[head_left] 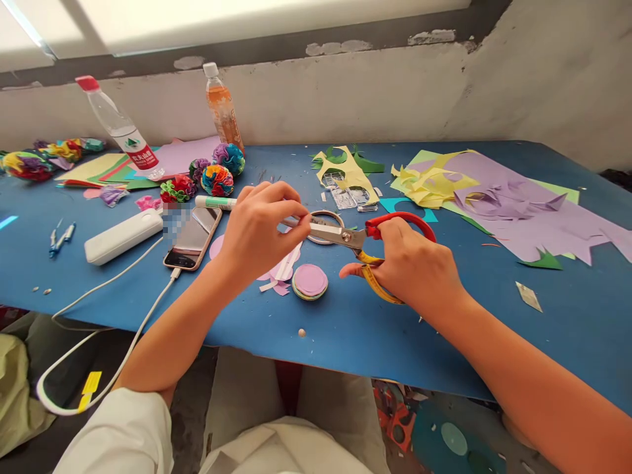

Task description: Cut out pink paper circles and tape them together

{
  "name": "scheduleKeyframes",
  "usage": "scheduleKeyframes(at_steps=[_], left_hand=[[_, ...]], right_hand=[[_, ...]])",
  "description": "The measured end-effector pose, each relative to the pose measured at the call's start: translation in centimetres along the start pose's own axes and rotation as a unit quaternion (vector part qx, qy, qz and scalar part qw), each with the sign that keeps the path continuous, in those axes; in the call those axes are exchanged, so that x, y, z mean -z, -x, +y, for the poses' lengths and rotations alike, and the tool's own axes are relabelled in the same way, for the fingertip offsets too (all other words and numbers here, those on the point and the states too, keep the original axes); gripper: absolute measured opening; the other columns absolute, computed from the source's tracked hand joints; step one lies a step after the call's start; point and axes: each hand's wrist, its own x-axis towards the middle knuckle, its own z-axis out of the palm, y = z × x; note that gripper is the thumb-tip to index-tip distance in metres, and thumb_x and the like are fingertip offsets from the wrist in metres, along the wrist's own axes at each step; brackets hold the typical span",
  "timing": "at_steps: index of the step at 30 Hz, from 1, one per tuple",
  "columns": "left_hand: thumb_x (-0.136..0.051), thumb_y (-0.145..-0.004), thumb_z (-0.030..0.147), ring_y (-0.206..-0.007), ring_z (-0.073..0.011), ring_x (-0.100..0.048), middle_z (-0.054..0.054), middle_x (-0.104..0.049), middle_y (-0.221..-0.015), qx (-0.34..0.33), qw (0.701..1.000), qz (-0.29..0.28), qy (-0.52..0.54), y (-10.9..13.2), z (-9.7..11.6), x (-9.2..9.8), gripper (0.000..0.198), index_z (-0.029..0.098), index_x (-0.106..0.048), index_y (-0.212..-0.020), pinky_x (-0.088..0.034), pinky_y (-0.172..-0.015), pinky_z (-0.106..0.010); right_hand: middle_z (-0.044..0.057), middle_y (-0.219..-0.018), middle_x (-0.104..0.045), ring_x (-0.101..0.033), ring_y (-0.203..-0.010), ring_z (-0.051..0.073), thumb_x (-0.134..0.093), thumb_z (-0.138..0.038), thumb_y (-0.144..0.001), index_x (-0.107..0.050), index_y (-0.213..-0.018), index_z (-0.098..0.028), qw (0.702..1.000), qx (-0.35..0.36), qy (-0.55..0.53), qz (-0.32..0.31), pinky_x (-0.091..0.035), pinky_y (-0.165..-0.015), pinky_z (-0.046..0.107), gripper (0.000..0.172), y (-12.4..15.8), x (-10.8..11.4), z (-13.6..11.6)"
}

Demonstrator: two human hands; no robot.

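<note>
- The scissors (340, 235) are up off the blue surface (567, 309), held between the two hands just above a small stack of paper discs (309, 281). The blades point toward the person's left.
- The right hand (409, 266) has its grip closed on the handles. Fingers go through the red loop, and the yellow loop runs under the palm. The blades look nearly shut.
- The left hand (259, 230) is pinched narrow, thumb against fingertips, right at the blade tips. I cannot tell what is caught in that pinch, as the fingers hide it.
- By the look of them, the scissors are stiff steel with some weight. The loops are the safe place to take them, and the fingers near the tips sit close to the cutting edge.
- The discs are thin coloured paper, lilac on top. I would judge them light, limp and easy to crease or slide apart. They are best lifted by the edge with a light pinch or pressed flat from above.
- Loose lilac and yellow offcuts (533, 217) lie to the right and should be just as flimsy.
- A phone (193, 237) on its cable lies to the left, with paper flowers (217, 179) behind it, all apart from the hands.
</note>
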Motion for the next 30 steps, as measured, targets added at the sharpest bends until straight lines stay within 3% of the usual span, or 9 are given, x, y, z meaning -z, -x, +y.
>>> scheduleKeyframes(at_steps=[6, 8, 11, 15, 19, 22, 25, 30], left_hand=[[-0.063, -0.083, 0.023, -0.064, -0.0070, -0.055, 0.000, -0.065, -0.079, 0.087, 0.986, 0.076, 0.123, -0.7, -2.0, -0.5, 0.009, 0.018, -0.070, -0.080, -0.046, -0.060, -0.021], [-0.060, -0.084, 0.024, -0.057, -0.0056, -0.053, 0.001, -0.064, -0.070, 0.145, 0.971, 0.043, 0.186, -0.8, -3.3, -1.2, 0.012, 0.017, -0.070, -0.086, -0.045, -0.054, -0.018], [-0.058, -0.082, 0.020, -0.054, -0.0067, -0.055, 0.000, -0.064, -0.064, 0.278, 0.916, -0.036, 0.286, -0.7, -5.2, -2.6, 0.012, 0.013, -0.068, -0.085, -0.045, -0.045, -0.015], [-0.065, -0.075, 0.022, -0.067, -0.0115, -0.064, -0.004, -0.070, -0.074, 0.372, 0.853, -0.084, 0.357, -0.1, -6.6, -4.2, 0.013, 0.012, -0.069, -0.083, -0.052, -0.051, -0.019], [-0.073, -0.065, 0.026, -0.073, -0.0145, -0.067, -0.006, -0.074, -0.080, 0.405, 0.825, -0.110, 0.380, 1.1, -7.0, -4.5, 0.021, 0.013, -0.071, -0.082, -0.055, -0.060, -0.024], [-0.076, -0.061, 0.025, -0.078, -0.0164, -0.067, -0.006, -0.075, -0.083, 0.391, 0.834, -0.112, 0.373, 2.2, -7.2, -4.3, 0.022, 0.015, -0.073, -0.080, -0.055, -0.071, -0.027], [-0.075, -0.063, 0.027, -0.081, -0.0180, -0.068, -0.006, -0.076, -0.084, 0.350, 0.862, -0.109, 0.349, 3.3, -7.4, -4.5, 0.020, 0.015, -0.074, -0.079, -0.053, -0.080, -0.031], [-0.066, -0.073, 0.030, -0.077, -0.0176, -0.066, -0.006, -0.075, -0.083, 0.277, 0.912, -0.121, 0.276, 4.3, -7.9, -5.8, 0.019, 0.015, -0.074, -0.081, -0.051, -0.075, -0.030]], right_hand=[[0.018, -0.102, -0.067, -0.065, -0.082, 0.032, -0.036, -0.071, -0.082, -0.057, -0.106, -0.012, 0.990, -0.073, -0.059, -0.102, -0.031, -0.051, 0.031, 0.067, -0.8, -0.2, 0.4], [0.016, -0.103, -0.068, -0.065, -0.082, 0.033, -0.041, -0.073, -0.078, -0.057, -0.106, -0.015, 0.971, -0.119, -0.101, -0.180, -0.034, -0.053, 0.032, 0.065, -1.4, -0.6, 1.1], [0.016, -0.100, -0.069, -0.064, -0.086, 0.035, -0.044, -0.074, -0.075, -0.056, -0.102, -0.019, 0.931, -0.186, -0.163, -0.270, -0.038, -0.057, 0.034, 0.063, -2.4, -1.4, 2.4], [0.020, -0.105, -0.067, -0.062, -0.095, 0.039, -0.044, -0.069, -0.078, -0.053, -0.103, -0.019, 0.919, -0.223, -0.180, -0.271, -0.041, -0.063, 0.038, 0.057, -2.9, -2.1, 3.8], [0.020, -0.106, -0.066, -0.062, -0.097, 0.040, -0.044, -0.056, -0.083, -0.052, -0.103, -0.019, 0.911, -0.233, -0.201, -0.276, -0.042, -0.066, 0.040, 0.043, -2.9, -1.9, 4.0], [0.021, -0.108, -0.066, -0.061, -0.100, 0.041, -0.044, -0.054, -0.084, -0.051, -0.104, -0.019, 0.909, -0.231, -0.205, -0.280, -0.043, -0.068, 0.040, 0.042, -2.9, -1.8, 3.8], [0.020, -0.104, -0.066, -0.062, -0.097, 0.041, -0.049, -0.063, -0.079, -0.051, -0.102, -0.019, 0.913, -0.227, -0.190, -0.280, -0.043, -0.066, 0.040, 0.050, -3.0, -2.0, 3.8], [0.020, -0.097, -0.066, -0.063, -0.090, 0.041, -0.047, -0.071, -0.076, -0.052, -0.098, -0.018, 0.916, -0.220, -0.175, -0.285, -0.043, -0.064, 0.040, 0.057, -2.9, -2.5, 4.0]])
